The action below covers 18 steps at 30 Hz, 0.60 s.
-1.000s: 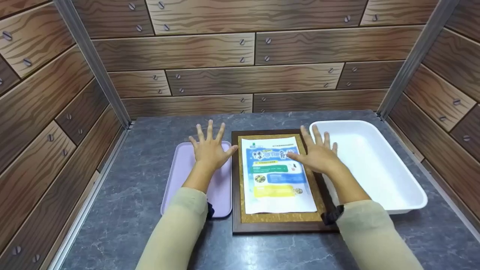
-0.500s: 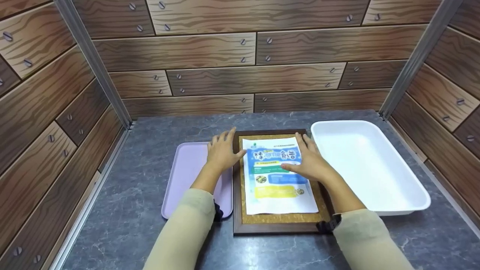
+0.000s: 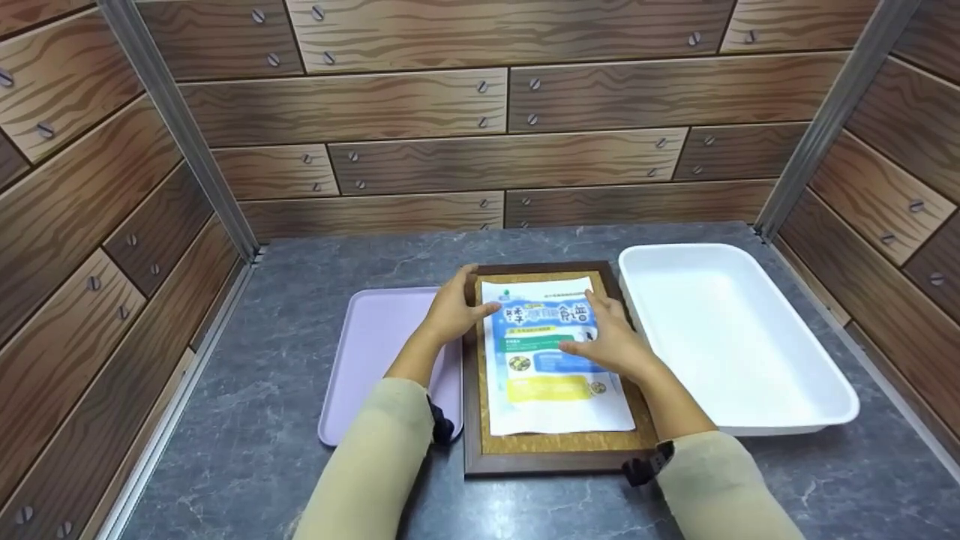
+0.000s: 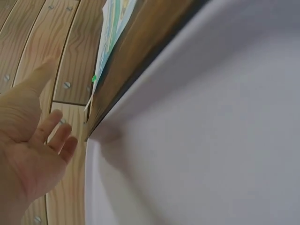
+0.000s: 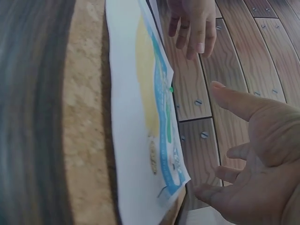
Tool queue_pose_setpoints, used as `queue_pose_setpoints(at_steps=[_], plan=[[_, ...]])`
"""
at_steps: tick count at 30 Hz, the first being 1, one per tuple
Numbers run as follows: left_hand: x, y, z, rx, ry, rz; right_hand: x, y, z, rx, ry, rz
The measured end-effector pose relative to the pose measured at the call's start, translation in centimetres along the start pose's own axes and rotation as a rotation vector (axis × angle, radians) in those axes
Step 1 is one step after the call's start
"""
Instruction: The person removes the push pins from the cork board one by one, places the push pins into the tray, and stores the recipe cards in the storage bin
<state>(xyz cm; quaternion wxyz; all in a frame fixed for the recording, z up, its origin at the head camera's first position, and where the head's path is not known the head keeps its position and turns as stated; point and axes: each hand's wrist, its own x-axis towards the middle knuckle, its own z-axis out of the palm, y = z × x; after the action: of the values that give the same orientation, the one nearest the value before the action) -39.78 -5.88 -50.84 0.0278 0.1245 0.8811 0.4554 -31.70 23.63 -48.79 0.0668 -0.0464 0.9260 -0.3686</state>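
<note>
A printed paper sheet [image 3: 559, 412] lies on a cork board [image 3: 559, 443] with a dark wooden frame [image 3: 559, 463]. My left hand [image 3: 450, 309] hovers over the board's upper left side, its thumb apart from the fingers. The left wrist view shows that hand [image 4: 35, 150] with loosely bent fingers and nothing in them. Over the sheet's right side is my right hand [image 3: 616, 337]. In the right wrist view, a gap shows between the sheet [image 5: 126, 140] and my right hand [image 5: 262, 159], its thumb spread and palm bare.
Left of the board is a flat lilac tray [image 3: 375, 352], close to the frame. A deep white tray [image 3: 739, 337] stands on the right. Wood-patterned panels [image 3: 420, 161] enclose the grey marbled tabletop [image 3: 262, 390] at the back and sides.
Both hands have drawn inward from spread positions over the trays to above the board. Their fingers have gone from splayed to loosely bent. The board, sheet and trays stay put.
</note>
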Motion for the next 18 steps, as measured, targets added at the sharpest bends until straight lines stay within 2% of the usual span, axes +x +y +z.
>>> queue_pose_setpoints(at_steps=[11, 14, 18], plan=[[1.2, -0.4, 0.4, -0.350, -0.084, -0.027, 1.1, 1.4, 0.9, 0.015, 0.028, 0.097], [1.6, -0.4, 0.4, -0.396, -0.104, -0.034, 1.2, 1.5, 1.1, 0.015, 0.040, 0.121], [2.1, -0.4, 0.6, -0.369, -0.129, -0.035, 1.2, 1.6, 1.3, -0.013, 0.046, 0.159]])
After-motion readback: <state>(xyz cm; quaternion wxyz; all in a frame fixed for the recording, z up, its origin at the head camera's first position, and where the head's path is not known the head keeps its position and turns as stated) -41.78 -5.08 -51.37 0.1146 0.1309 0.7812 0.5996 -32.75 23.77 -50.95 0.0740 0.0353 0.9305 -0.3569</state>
